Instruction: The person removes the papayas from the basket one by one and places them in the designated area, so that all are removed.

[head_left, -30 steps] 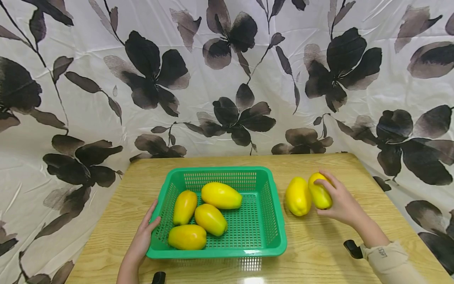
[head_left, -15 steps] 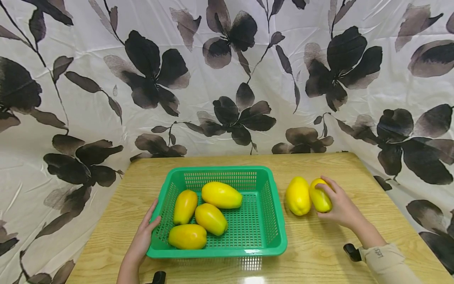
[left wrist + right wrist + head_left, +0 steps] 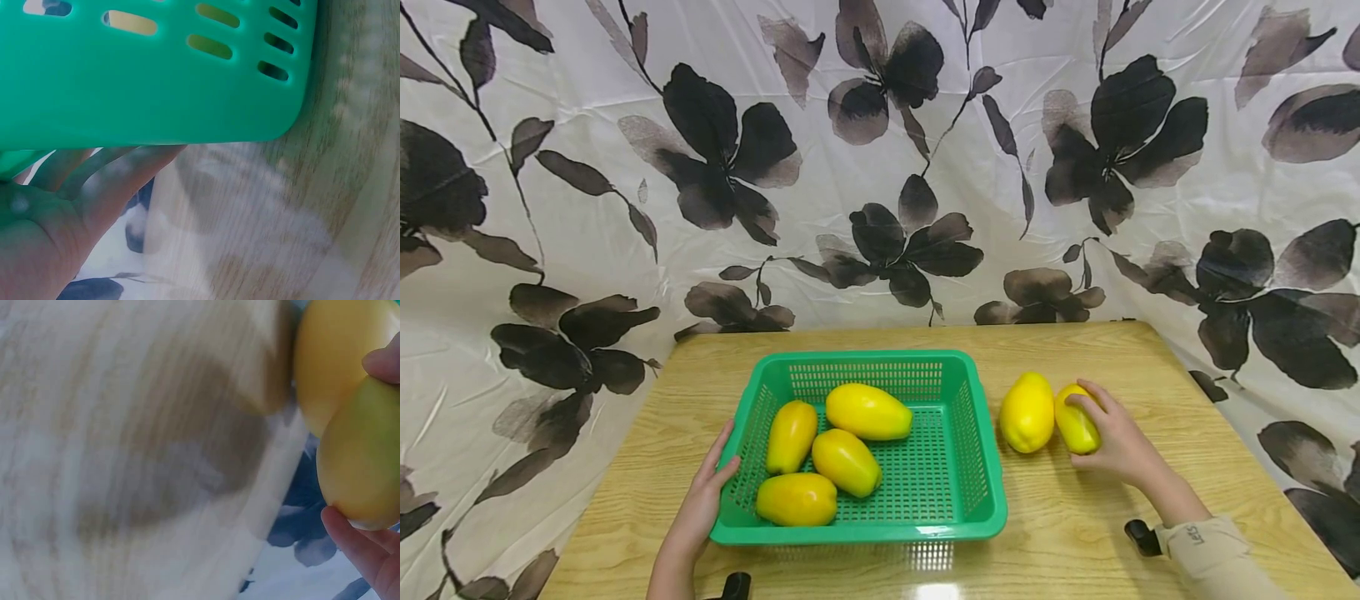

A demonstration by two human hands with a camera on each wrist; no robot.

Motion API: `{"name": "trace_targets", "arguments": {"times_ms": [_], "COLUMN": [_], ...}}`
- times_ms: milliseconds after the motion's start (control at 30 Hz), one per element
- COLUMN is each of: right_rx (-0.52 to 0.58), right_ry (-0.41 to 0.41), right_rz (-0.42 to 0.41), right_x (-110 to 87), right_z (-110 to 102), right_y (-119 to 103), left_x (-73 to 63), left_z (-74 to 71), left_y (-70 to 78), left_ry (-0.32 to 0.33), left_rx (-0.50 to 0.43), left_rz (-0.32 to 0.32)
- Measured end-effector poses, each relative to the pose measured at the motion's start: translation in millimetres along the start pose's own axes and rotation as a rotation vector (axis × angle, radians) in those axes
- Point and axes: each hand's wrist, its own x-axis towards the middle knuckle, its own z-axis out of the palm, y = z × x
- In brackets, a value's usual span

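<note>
A green plastic basket (image 3: 857, 532) stands on the table with several yellow papayas (image 3: 846, 462) inside, grouped towards its left and middle. My left hand (image 3: 700, 500) lies along the basket's left side, fingers straight against it and thumb at the rim; the left wrist view has the fingers touching the slotted basket wall (image 3: 156, 94). Right of the basket, my right hand (image 3: 1116, 437) grips a yellow papaya (image 3: 1077, 427) between thumb and fingers. Just left of it lies another papaya (image 3: 1027, 413), close beside the basket. The right wrist view shows the held papaya (image 3: 362, 456) overlapping that one.
The wooden table (image 3: 1075, 533) ends at a back edge against a floral cloth (image 3: 880, 167), which also hangs at both sides. A black device (image 3: 1142, 537) sits at the right wrist by a beige sleeve (image 3: 1217, 550).
My right hand has moved slightly towards me, lowering the gripped papaya in the view. The papaya beside it has shifted a little left, opening a small gap. The left hand and basket stay put.
</note>
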Motion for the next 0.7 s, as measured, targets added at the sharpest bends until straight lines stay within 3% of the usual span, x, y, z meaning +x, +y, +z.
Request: {"name": "trace_targets", "arguments": {"times_ms": [267,700], "right_rx": [0.009,0.021], "right_ry": [-0.062,-0.095], "right_rz": [0.070,0.090], "right_x": [-6.3,-13.1], "right_z": [9.2,16.3], "right_y": [2.8,6.3], "left_x": [-0.6,-0.3], "left_z": [0.4,0.7], "left_y": [-0.1,0.2], "left_ry": [-0.004,0.001], "left_rx": [-0.004,-0.001], "left_rz": [0.001,0.012]}}
